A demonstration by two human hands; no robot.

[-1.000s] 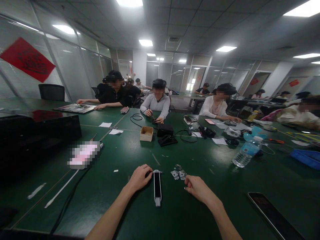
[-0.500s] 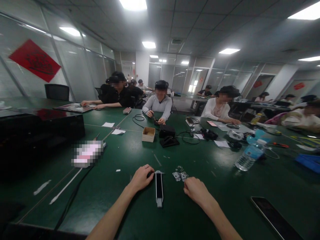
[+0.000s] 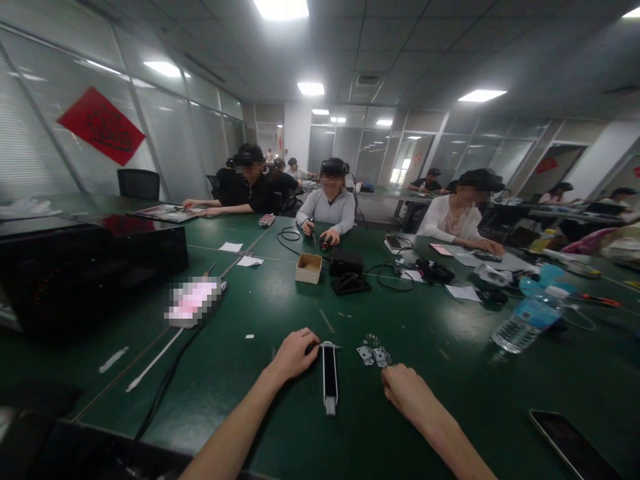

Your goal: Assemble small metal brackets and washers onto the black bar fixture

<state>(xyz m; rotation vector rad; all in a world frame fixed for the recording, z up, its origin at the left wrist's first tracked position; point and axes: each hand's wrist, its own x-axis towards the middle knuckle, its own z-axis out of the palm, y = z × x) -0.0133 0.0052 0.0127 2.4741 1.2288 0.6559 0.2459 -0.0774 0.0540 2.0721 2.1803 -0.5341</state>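
Bright lights (image 3: 311,89) glowed in the grey panelled ceiling (image 3: 325,40), glass partitions (image 3: 170,130) ran along the left with a red diamond-shaped sign (image 3: 103,127), a black chair (image 3: 139,184) stood beyond the green table (image 3: 280,300), and a white pillar (image 3: 297,137) rose farther back

The green desk (image 3: 425,313) is smooth, with a soft sheen. Brackets (image 3: 381,358) and rings (image 3: 371,343) look like grey metal; the pale-framed strip (image 3: 330,377) has a dark inset. At right, the bottle (image 3: 530,321) is clear, shiny plastic, the near phone (image 3: 570,440) glossy; the far box (image 3: 308,274) looks wooden, matt.
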